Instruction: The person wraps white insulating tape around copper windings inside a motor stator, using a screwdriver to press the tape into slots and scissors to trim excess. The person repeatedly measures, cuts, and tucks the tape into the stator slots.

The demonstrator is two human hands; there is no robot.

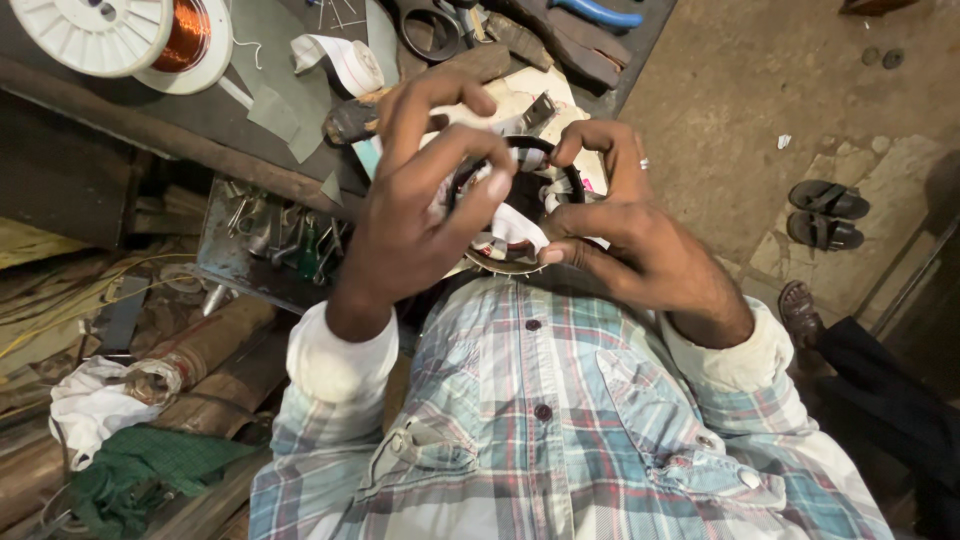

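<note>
Your left hand (415, 215) and right hand (620, 240) are both closed around a dark ring (520, 150) wrapped in white tape (510, 228), holding it up in front of your chest, just off the near edge of the worktop (290, 95). The left grip curls over the ring's left side, thumb and forefinger pinching the white tape where it crosses the ring; the other fingers arch above it. The right grip clamps the ring's right and lower side, thumb pressed on the tape, forefinger hooked over the top. So the ring sits between your two grips, its open middle showing between the fingertips, with a toothed metal edge (505, 266) peeking out below your thumbs.

Beyond your left grip on the worktop lie a white spool of copper wire (185, 35), a roll of white tape (345, 60) and scissors (435, 25). Well off to the right of your right grip, a pair of sandals (825, 212) rests on the floor.
</note>
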